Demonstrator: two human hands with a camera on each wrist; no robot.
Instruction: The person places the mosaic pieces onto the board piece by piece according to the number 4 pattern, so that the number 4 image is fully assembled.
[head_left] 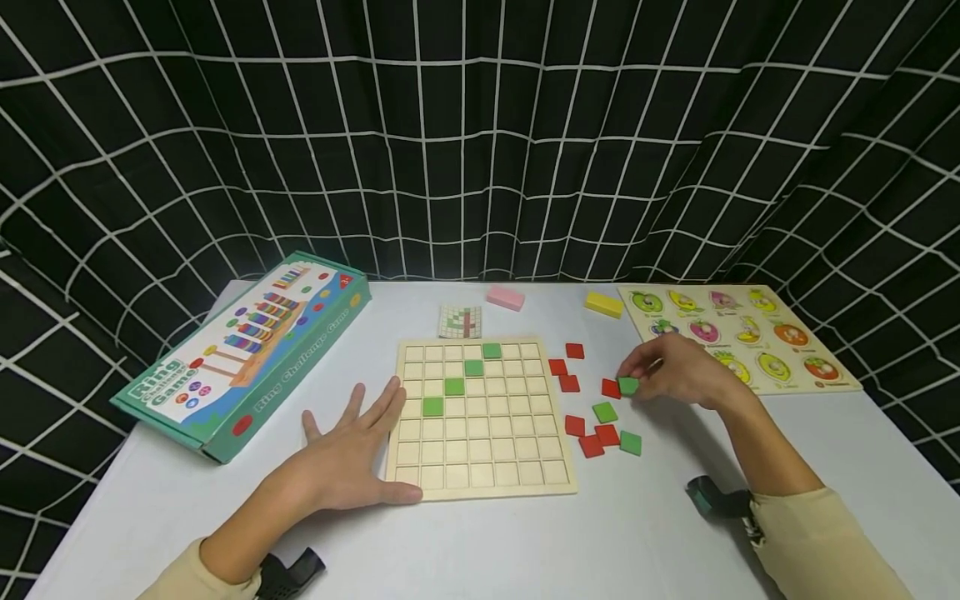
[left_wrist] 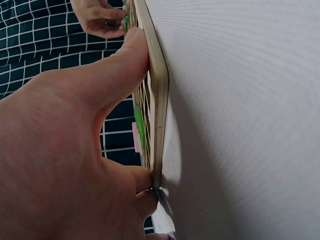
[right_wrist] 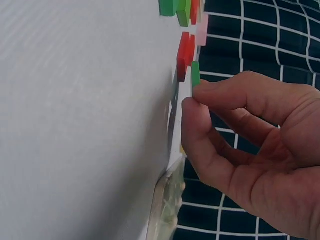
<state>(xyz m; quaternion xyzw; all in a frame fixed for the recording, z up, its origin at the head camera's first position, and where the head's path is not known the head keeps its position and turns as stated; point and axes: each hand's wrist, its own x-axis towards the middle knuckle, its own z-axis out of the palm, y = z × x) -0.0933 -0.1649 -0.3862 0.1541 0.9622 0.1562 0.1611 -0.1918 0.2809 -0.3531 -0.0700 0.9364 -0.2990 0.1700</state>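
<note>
My right hand [head_left: 675,368] pinches a green square tile [head_left: 628,386] between thumb and fingertips, to the right of the board; in the right wrist view the tile [right_wrist: 195,75] juts up past the fingertips. A red tile [head_left: 611,387] lies right beside it. My left hand [head_left: 348,462] rests with fingers spread at the left side of a wooden grid board [head_left: 480,451], its thumb at the near left corner. In the left wrist view that thumb lies along the board's edge [left_wrist: 161,100]. Several green tiles [head_left: 454,387] form a diagonal in the board's cells.
Loose red tiles [head_left: 592,447] and two green ones [head_left: 630,442] are scattered right of the board. Behind it lie a small pattern card [head_left: 460,321], a pink block [head_left: 506,298] and a yellow block [head_left: 603,305]. A game box [head_left: 247,350] stands left, a fruit picture board [head_left: 765,383] right.
</note>
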